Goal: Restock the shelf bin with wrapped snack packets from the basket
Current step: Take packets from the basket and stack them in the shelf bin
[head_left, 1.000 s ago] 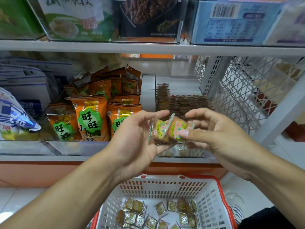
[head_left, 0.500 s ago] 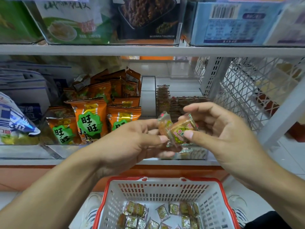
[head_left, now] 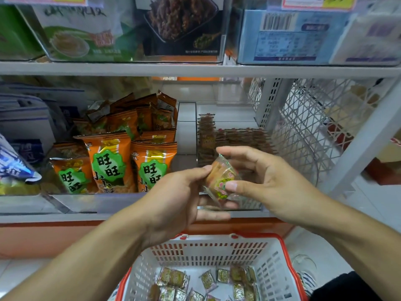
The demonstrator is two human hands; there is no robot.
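Holding wrapped snack packets at frame centre, both hands are meeting in front of the clear shelf bin: left hand w/ fingers curled on them, right hand pinching w/ thumb. Basket is sitting bottom centre w/ more packets. Orange bags at centre left are showing 旺旺.

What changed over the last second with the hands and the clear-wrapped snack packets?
Both hands, left hand and right hand, closed together, stacking the side-by-side clear-wrapped snack packets into one bunch. Both keep pinching them. The red-rimmed white plastic basket and clear shelf bin stayed put.
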